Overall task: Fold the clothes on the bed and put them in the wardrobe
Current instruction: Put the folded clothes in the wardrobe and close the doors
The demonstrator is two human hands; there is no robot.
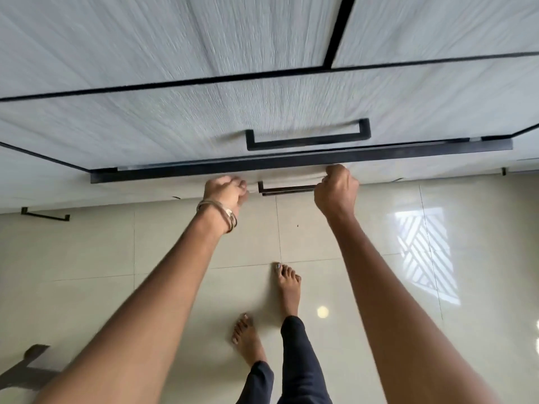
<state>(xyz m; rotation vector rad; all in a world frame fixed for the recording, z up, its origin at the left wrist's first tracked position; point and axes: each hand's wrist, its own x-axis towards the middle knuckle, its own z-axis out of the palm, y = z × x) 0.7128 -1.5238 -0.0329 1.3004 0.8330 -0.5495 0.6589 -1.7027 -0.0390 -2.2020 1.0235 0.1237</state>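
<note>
Pale wood-grain wardrobe drawer fronts (175, 123) are looking matt; floor tiles (96, 246) are gleaming glossy; bangles (224, 212) are shining metallic.

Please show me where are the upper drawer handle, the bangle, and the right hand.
upper drawer handle (309, 141): head view, on the middle of the black bar.
bangle (217, 214): head view, on the metal band at the left wrist.
right hand (337, 189): head view, on the back of the curled hand.

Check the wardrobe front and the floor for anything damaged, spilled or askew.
Nothing stands out. The upper drawer juts out from the wardrobe, apparently pulled open on purpose. Both hands, left hand and right hand, are at the lower drawer's handle. The tiled floor shows no spill.
</note>
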